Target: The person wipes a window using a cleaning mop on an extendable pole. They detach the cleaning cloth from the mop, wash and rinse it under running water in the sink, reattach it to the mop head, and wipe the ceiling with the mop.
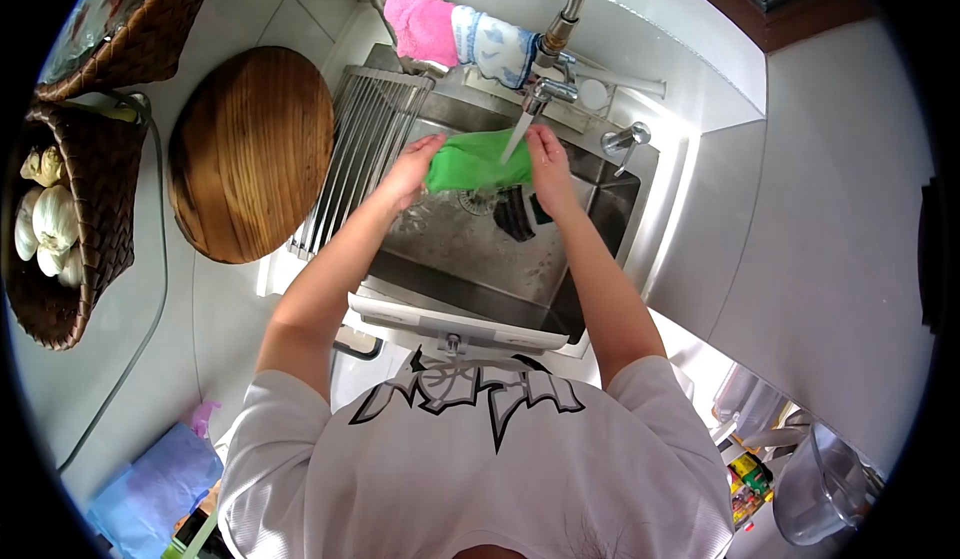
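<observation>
A green cloth (470, 162) is stretched between my two hands over the sink (470, 264). Its left end is gripped by my left hand (411, 171), fingers closed on it. My right hand (549, 164) pinches the right end. From the faucet (546, 94) a stream of water falls onto the cloth's right half. Below the cloth, on the sink floor, lies a dark ribbed item (514, 215) whose kind I cannot make out. The drain is partly hidden behind the cloth.
A metal roll-up rack (360, 139) covers the sink's left side. Beside it lies a round wooden board (252, 154). Pink (421, 21) and blue-white cloths (492, 47) hang behind the sink. A woven basket (100, 194) holds garlic at far left. A small tap (626, 140) stands right.
</observation>
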Demonstrator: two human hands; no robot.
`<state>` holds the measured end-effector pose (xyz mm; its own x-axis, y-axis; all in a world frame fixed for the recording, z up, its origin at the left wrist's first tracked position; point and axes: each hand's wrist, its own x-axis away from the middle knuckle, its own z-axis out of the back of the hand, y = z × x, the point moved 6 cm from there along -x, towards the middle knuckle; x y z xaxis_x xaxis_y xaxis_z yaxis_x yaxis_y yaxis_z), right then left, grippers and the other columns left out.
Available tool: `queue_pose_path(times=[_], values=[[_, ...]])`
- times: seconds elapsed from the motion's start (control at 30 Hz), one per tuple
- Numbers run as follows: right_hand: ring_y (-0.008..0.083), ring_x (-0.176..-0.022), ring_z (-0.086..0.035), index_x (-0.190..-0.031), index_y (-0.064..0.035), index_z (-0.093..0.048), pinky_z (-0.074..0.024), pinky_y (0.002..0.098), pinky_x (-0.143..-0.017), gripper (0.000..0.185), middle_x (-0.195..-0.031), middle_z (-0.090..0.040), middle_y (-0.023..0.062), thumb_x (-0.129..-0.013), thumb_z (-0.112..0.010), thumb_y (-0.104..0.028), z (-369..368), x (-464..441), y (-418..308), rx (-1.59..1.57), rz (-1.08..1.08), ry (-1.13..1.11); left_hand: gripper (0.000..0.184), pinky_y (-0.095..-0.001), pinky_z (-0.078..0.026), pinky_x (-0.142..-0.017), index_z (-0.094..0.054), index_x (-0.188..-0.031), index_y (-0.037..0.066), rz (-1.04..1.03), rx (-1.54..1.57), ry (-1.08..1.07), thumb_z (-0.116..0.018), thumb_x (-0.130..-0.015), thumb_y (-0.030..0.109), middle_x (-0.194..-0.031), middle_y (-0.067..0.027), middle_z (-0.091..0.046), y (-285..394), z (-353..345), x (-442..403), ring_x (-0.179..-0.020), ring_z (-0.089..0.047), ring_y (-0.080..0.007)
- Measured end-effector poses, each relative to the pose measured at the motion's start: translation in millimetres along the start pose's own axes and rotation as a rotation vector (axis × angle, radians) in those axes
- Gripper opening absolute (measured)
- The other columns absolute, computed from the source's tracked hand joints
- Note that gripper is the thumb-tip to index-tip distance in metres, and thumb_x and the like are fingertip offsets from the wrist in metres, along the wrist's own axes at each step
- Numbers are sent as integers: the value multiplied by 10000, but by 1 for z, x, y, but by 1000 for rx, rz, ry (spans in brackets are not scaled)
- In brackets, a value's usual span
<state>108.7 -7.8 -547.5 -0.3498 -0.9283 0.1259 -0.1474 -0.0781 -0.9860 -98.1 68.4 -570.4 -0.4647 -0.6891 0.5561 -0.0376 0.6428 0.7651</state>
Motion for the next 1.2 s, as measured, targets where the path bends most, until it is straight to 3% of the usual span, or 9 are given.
queue_pose_path(times=[0.13, 0.23, 0.37, 0.53, 0.57, 0.67, 0.8, 1.03, 1.2], values=[[128, -798, -556, -956, -26, -589, -450, 273, -710, 270, -885, -586, 41, -939, -553, -293, -51, 22, -15, 120, 139, 18, 327, -312, -515, -813, -540, -1195, 57, 288, 276, -139, -402, -994, 274, -1048, -66, -627, -43, -34, -8, -944, -622, -190], [243, -743, -622, -895, -49, -611, -494, 339, -641, 228, -852, -625, 99, -877, -607, -276, -102, 57, -56, 530, 640, -289, 332, -339, -515, -811, -558, -1157, 76, 240, 383, -193, -357, -996, 285, -1042, -77, -633, -55, -43, -2, -942, -621, -217], [375, -591, -598, -738, -68, -602, -486, 458, -509, 227, -642, -613, 111, -855, -579, -261, -81, 36, -34, 785, 712, -14, 303, -376, -513, -804, -581, -1049, 103, 374, 396, -219, -368, -989, 310, -1021, -87, -640, -61, -58, -9, -898, -625, -232], [424, -610, -585, -785, 11, -622, -449, 448, -565, 384, -587, -555, 232, -928, -513, -328, -17, -19, -22, 711, 163, 223, 361, -345, -494, -780, -561, -1160, 81, 312, 144, -208, -449, -958, 360, -993, -74, -644, -17, -64, 3, -910, -612, -178], [467, -746, -587, -856, 18, -629, -450, 496, -659, 403, -777, -618, 259, -956, -435, -320, -15, -19, -21, 732, 61, 177, 397, -348, -482, -817, -550, -1194, 71, 255, 41, -161, -466, -953, 375, -1038, -76, -641, -7, -64, 7, -958, -604, -175], [441, -768, -602, -891, 21, -621, -455, 472, -656, 352, -780, -624, 254, -949, -455, -284, -6, -22, -22, 594, 15, 279, 459, -372, -389, -946, -496, -1273, 46, 129, -221, -13, -508, -942, 364, -1172, -89, -595, -13, -25, -23, -1120, -525, -178], [359, -778, -608, -943, 20, -611, -475, 399, -687, 221, -834, -615, 198, -895, -560, -190, -35, 15, -62, 476, 252, 122, 360, -335, -419, -897, -514, -1182, 78, 91, -229, 186, -483, -963, 361, -1036, -44, -610, -2, -26, 0, -988, -560, -161], [314, -954, -553, -1044, -42, -602, -477, 356, -816, 253, -1037, -552, 107, -809, -651, -125, -91, 97, -61, 775, 660, -532, 390, -375, -482, -873, -505, -1200, 93, 135, 516, -349, -397, -991, 404, -1150, -90, -587, -6, -50, -2, -991, -595, -233], [287, -1067, -544, -1152, -40, -587, -427, 352, -932, 454, -1147, -560, 98, -750, -729, -196, -41, 45, -73, 643, 619, -116, 426, -357, -497, -870, -438, -1292, 59, 245, 293, -472, -556, -911, 207, -1172, -116, -579, -21, -54, 5, -1029, -598, -245]])
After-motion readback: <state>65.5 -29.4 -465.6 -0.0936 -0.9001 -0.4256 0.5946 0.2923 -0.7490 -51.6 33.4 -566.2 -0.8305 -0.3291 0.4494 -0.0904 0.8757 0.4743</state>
